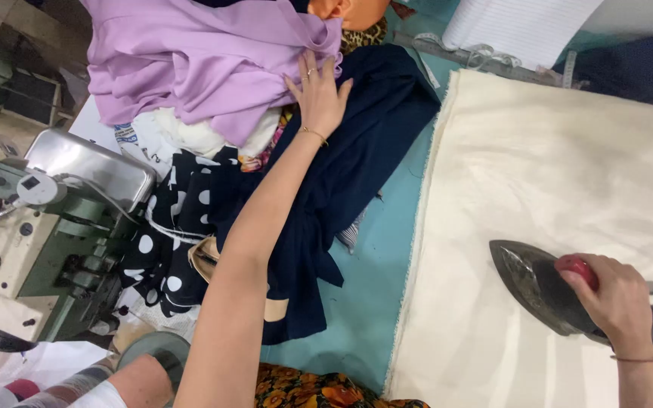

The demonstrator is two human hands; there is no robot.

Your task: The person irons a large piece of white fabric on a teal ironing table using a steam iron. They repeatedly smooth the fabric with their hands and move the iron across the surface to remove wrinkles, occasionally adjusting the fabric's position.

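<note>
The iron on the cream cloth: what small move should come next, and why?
Probably slide the iron on across the cream cloth, rather than let it rest. The right hand grips its red handle and its flat sole lies on the cloth, while the left hand is stretched far away onto the lilac fabric. A resting iron might scorch the cloth.

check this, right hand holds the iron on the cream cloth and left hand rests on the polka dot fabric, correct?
Not quite. In the head view the left hand rests on the lilac fabric, not the polka dot one. The right hand does hold the iron on the cream cloth.
</note>
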